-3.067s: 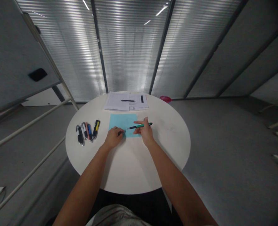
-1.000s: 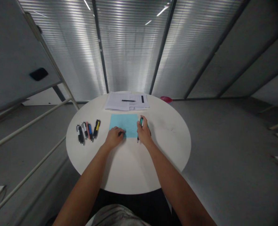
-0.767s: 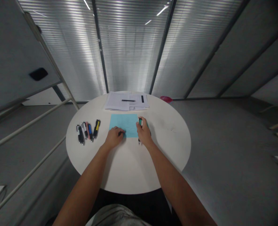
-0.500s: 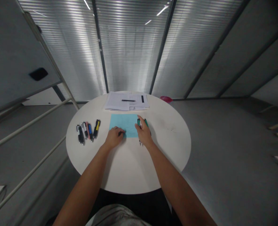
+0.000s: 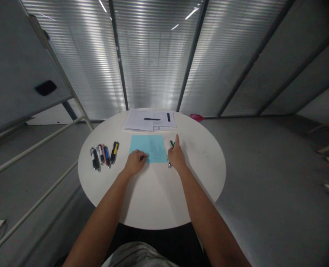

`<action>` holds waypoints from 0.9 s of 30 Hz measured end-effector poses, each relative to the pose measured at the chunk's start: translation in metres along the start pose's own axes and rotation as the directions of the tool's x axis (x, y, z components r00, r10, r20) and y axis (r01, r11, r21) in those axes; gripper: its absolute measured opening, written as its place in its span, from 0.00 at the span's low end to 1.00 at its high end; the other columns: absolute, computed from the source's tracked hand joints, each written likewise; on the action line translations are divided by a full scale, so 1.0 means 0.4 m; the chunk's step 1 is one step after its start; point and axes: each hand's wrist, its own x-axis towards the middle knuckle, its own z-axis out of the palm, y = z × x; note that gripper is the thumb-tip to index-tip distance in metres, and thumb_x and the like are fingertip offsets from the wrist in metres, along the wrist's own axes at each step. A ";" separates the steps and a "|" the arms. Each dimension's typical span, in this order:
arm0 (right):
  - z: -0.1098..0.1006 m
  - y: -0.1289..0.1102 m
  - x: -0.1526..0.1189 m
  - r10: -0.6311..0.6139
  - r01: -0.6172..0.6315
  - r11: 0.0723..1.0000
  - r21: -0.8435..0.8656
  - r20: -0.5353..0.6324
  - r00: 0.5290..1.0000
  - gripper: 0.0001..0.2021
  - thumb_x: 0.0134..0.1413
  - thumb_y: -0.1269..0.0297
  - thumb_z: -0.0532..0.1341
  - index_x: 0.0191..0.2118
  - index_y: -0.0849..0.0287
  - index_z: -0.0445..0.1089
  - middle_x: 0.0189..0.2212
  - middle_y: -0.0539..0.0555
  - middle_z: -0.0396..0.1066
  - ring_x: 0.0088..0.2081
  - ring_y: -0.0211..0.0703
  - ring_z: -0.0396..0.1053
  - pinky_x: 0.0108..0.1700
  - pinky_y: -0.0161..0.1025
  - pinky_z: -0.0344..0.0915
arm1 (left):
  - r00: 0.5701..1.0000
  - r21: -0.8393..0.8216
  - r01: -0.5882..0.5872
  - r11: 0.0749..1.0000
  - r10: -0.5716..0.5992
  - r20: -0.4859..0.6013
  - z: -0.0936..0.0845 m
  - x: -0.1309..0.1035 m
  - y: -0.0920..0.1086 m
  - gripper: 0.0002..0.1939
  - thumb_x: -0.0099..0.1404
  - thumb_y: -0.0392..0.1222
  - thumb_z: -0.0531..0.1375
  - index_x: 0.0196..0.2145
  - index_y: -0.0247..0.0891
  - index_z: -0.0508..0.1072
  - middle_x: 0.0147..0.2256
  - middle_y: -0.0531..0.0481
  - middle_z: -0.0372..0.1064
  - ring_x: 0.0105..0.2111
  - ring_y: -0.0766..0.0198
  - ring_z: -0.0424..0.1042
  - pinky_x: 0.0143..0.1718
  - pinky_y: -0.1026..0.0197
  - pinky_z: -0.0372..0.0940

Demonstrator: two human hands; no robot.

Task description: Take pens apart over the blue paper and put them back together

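Observation:
A light blue sheet (image 5: 149, 144) lies on the round white table (image 5: 153, 196). My left hand (image 5: 135, 162) rests at the sheet's lower left edge, its fingers closed around a small dark item that looks like a pen (image 5: 142, 157). Just right of the sheet is my right hand (image 5: 177, 155), with the index finger pointing forward. A green-topped pen (image 5: 172, 143) shows beside its fingers, and a metallic pen tip sticks out below them. Most of what lies under the right hand is hidden, so whether it grips the pens is unclear.
Several pens and markers (image 5: 106, 155) lie side by side at the table's left. Printed papers (image 5: 139, 120) with a black pen (image 5: 152, 119) on top are at the far edge. A whiteboard on a metal frame (image 5: 36, 144) stands left; a pink object (image 5: 197, 117) is beyond the table.
My right hand has shifted right, off the blue sheet, and the green pen that was over the sheet's right edge has moved along with it. My left hand has stayed put.

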 end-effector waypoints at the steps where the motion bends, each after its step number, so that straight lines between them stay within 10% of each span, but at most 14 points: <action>1: -0.003 0.002 0.000 0.003 -0.003 1.000 -0.017 0.009 1.000 0.40 0.55 0.74 0.50 0.69 0.55 0.27 0.47 0.61 0.68 0.41 0.46 0.71 0.41 0.41 0.67 | 1.000 0.000 -0.002 1.000 0.002 -0.002 0.000 0.000 0.000 0.13 0.60 0.35 0.55 0.37 0.38 0.79 0.34 0.45 0.71 0.37 0.59 0.69 0.43 0.59 0.62; 10: -0.011 -0.001 -0.009 -0.003 0.008 0.985 -0.170 0.027 1.000 0.40 0.54 0.76 0.51 0.69 0.57 0.30 0.55 0.65 0.61 0.45 0.48 0.70 0.43 0.40 0.65 | 1.000 0.022 0.017 1.000 -0.018 0.017 -0.004 0.000 0.007 0.13 0.60 0.36 0.55 0.38 0.38 0.79 0.34 0.46 0.71 0.37 0.59 0.68 0.44 0.58 0.63; 20: -0.036 -0.007 -0.005 -0.032 0.012 0.977 -0.211 -0.094 0.995 0.19 0.65 0.64 0.48 0.60 0.53 0.55 0.47 0.58 0.70 0.45 0.47 0.69 0.43 0.40 0.62 | 1.000 0.012 0.018 1.000 -0.018 0.023 -0.008 -0.001 0.008 0.13 0.60 0.36 0.55 0.37 0.38 0.79 0.35 0.45 0.72 0.38 0.59 0.69 0.45 0.57 0.63; 27: -0.015 0.010 -0.003 -0.132 0.121 0.932 -0.342 -0.011 0.991 0.23 0.58 0.75 0.51 0.57 0.53 0.65 0.48 0.59 0.67 0.48 0.48 0.65 0.49 0.41 0.58 | 0.999 0.016 0.024 1.000 -0.024 0.032 -0.009 0.002 0.009 0.13 0.60 0.35 0.55 0.38 0.38 0.79 0.35 0.45 0.72 0.38 0.58 0.69 0.44 0.57 0.63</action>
